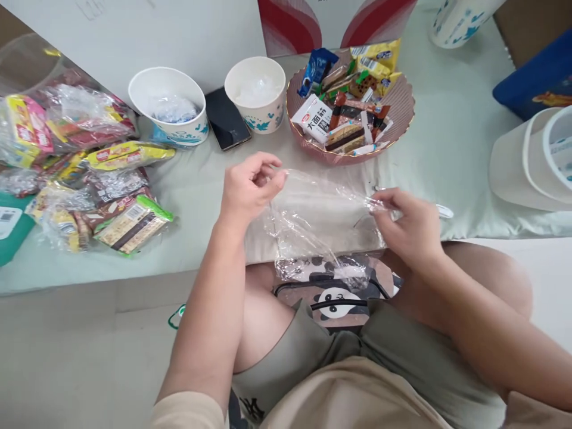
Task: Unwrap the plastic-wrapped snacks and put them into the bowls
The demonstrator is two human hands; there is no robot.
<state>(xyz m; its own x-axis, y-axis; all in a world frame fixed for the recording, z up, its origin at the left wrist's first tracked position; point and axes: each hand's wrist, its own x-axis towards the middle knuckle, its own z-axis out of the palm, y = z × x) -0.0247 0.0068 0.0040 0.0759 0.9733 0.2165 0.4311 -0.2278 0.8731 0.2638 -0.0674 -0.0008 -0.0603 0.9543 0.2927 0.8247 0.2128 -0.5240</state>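
Note:
A clear plastic bag is stretched between my two hands in front of the table's edge. My left hand pinches its upper left corner, thumb against the fingers. On the other side, my right hand grips the upper right corner between thumb and fingertips. The bag hangs down toward my lap, and it looks flat with nothing visible inside. Just beyond it stands a pink ribbed bowl with a gold rim, filled with wrapped snacks.
Two paper cups holding clear plastic stand behind a black phone and beside it. Packaged snacks are heaped at left. White buckets and a blue package are at right. A panda-print bag lies between my knees.

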